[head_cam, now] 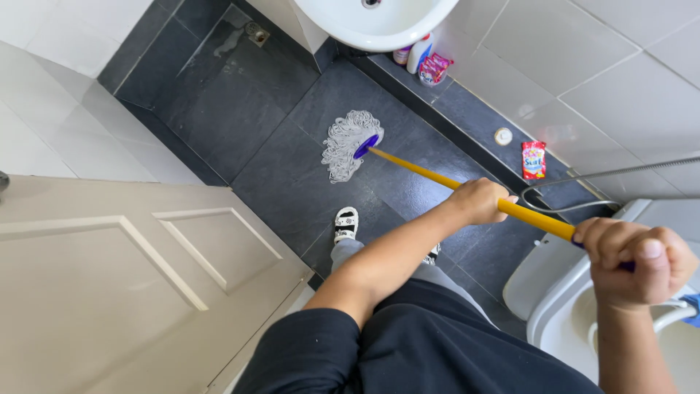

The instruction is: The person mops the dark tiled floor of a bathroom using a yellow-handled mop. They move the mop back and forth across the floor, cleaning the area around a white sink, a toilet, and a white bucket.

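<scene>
1. My left hand point(480, 201) sits mid-frame, grip closed round the yellow mop handle point(437, 177) abt halfway along.
2. My right hand point(636, 260), lower right of frame, grip wrapped tight on the handle's top end; thumb on top.
3. Mop head point(348, 144), white strings w/ a purple socket, lies flat on the dark tile floor point(240, 124), centre of frame, just below the white basin point(379, 25) at top.
4. White toilet point(565, 306) at lower right, under my right hand; a metal hose point(620, 172) runs above it.
5. Red sachet point(534, 160) and a small round white lid point(503, 136) on the floor along the right wall; bottles point(419, 52) beside the basin.
6. Beige door point(131, 284) fills lower left.
</scene>
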